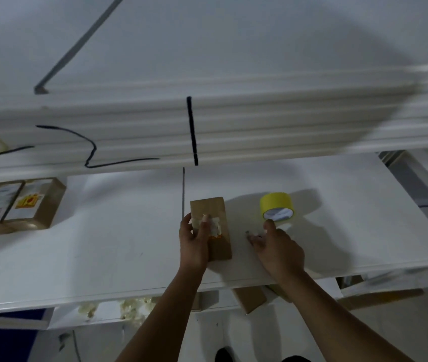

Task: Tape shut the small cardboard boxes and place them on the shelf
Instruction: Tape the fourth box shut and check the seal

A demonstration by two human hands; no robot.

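On shelf, left hand around box

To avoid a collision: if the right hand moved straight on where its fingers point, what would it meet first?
Probably the right side of the small brown cardboard box, which the left hand holds. The right hand points leftward; the yellow tape roll lies off that line.
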